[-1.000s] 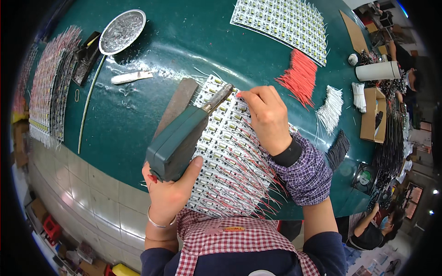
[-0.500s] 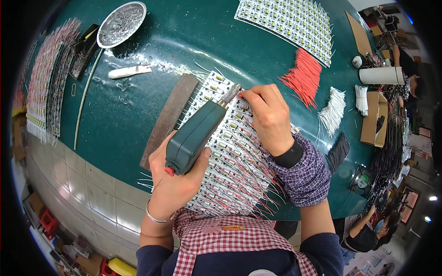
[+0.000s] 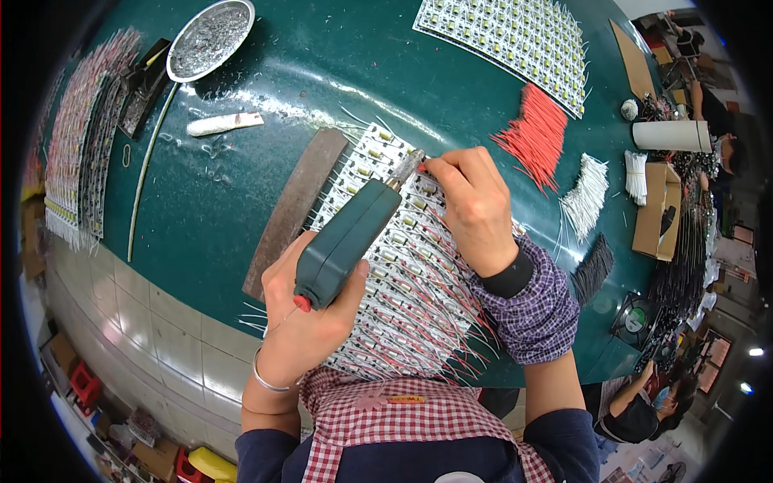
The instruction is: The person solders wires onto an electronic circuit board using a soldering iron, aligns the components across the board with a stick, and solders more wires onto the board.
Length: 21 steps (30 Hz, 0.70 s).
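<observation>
My left hand (image 3: pixel 310 326) is wrapped around a dark green soldering gun (image 3: pixel 348 241), its metal tip pointing away from me over a white circuit board panel (image 3: pixel 378 299). At the tip's end my right hand (image 3: pixel 477 211) pinches a short red wire (image 3: pixel 423 167) between thumb and forefinger, close against the panel's far part. Rows of small yellowish components cover the panel. Many red and white wires stick out of its nearer rows and lean to the right. A brown metal bar (image 3: pixel 295 211) lies along the panel's left edge. The exact contact point of tip and wire is too small to make out.
Bundles of red wires (image 3: pixel 531 133), white wires (image 3: pixel 588 193) and black wires (image 3: pixel 593 266) lie to the right. More panels (image 3: pixel 507 48) rest at the far side. A metal bowl (image 3: pixel 179 68) of scraps and wired panels (image 3: pixel 68 185) stand left. Co-workers sit beyond the right edge.
The soldering gun and my left hand have shifted slightly to the right. My right hand has barely moved and keeps its pinch by the tip.
</observation>
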Motion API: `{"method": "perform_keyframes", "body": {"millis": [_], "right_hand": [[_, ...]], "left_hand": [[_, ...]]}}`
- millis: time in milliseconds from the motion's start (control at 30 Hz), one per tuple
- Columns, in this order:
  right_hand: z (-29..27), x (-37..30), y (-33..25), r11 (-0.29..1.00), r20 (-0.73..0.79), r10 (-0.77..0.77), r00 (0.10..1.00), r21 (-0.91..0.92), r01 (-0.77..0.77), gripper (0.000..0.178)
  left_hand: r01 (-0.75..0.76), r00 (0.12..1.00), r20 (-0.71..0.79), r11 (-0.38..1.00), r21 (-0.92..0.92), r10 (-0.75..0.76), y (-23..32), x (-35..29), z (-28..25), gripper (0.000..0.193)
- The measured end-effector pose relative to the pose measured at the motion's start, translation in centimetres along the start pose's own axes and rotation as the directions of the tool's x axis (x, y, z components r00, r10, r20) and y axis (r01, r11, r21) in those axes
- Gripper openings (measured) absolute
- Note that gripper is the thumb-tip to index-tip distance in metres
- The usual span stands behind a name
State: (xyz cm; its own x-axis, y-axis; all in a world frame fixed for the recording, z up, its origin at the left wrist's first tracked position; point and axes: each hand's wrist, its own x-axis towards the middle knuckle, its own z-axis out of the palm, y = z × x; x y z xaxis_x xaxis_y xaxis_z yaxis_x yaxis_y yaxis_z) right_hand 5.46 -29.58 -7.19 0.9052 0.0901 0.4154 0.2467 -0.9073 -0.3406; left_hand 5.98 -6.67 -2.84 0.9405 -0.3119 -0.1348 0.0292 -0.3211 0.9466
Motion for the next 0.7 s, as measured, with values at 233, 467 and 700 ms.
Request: {"method": "perform_keyframes", "body": {"millis": [233, 467, 700], "right_hand": [[-0.14, 0.18, -0.11, 1.000, 0.008, 0.001, 1.000, 0.015, -0.001, 0.022], [-0.11, 0.13, -0.18, 1.000, 0.004, 0.002, 1.000, -0.002, -0.002, 0.021], [-0.01, 0.00, -0.27, 1.000, -0.008, 0.006, 1.000, -0.027, -0.007, 0.019]], "left_hand": [[-0.018, 1.000, -0.025, 1.000, -0.020, 0.018, 0.36, -0.18, -0.21, 0.013], [-0.123, 0.988, -0.092, 0.992, 0.003, 0.123, -0.01, -0.60, -0.49, 0.019], [-0.119, 0.989, -0.095, 0.993, -0.010, 0.117, 0.00, -0.97, -0.72, 0.022]]}}
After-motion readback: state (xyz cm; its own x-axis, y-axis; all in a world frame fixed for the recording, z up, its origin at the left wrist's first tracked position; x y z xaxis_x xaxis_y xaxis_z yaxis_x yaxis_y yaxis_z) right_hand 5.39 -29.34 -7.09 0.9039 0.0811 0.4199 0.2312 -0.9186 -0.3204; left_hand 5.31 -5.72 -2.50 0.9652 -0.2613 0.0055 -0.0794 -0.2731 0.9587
